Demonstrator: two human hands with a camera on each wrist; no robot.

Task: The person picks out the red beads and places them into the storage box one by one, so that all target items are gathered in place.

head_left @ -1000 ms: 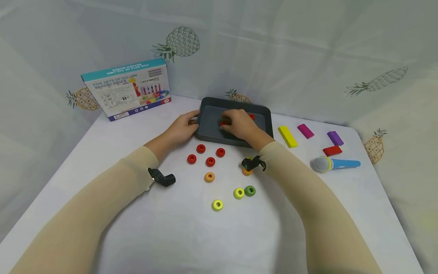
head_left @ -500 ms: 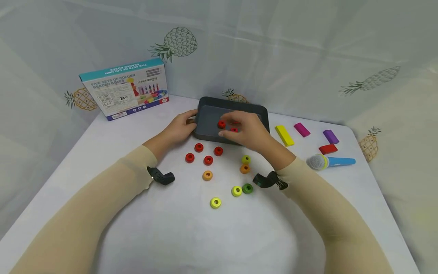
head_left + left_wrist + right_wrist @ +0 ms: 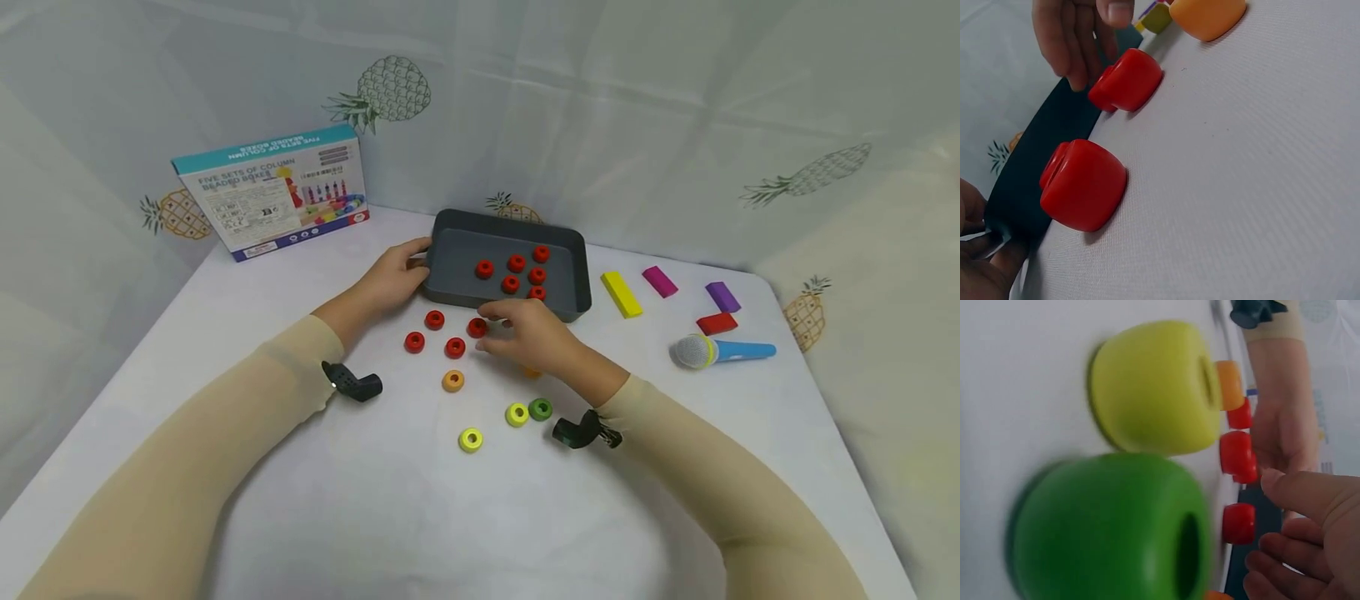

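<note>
Head view first: we record a dark grey tray (image 3: 577, 275) at the far middle of the white table (image 3: 390, 500), holding six red rings (image 3: 516, 263) clustered toward its right half. Our left hand (image 3: 390, 279) grips the tray's left rim, thumb over the edge and fingers curled against the wall. Our right hand (image 3: 528, 333) hovers just in front of the tray with fingers loosely bent and holding nothing, its fingertips beside the nearest of four red rings on the table (image 3: 477, 327). An orange ring (image 3: 453, 381), two yellow rings (image 3: 471, 439) and a green ring (image 3: 540, 408) lie nearer us. Against the frame half a second ago, we note the right hand has withdrawn from inside the tray to the table in front of it, uncovering the rings it left there; the left hand has kept its hold. Coloured blocks (image 3: 621, 293) and a toy microphone (image 3: 718, 351) lie to the right, a toy box (image 3: 273, 192) to the left.
</note>
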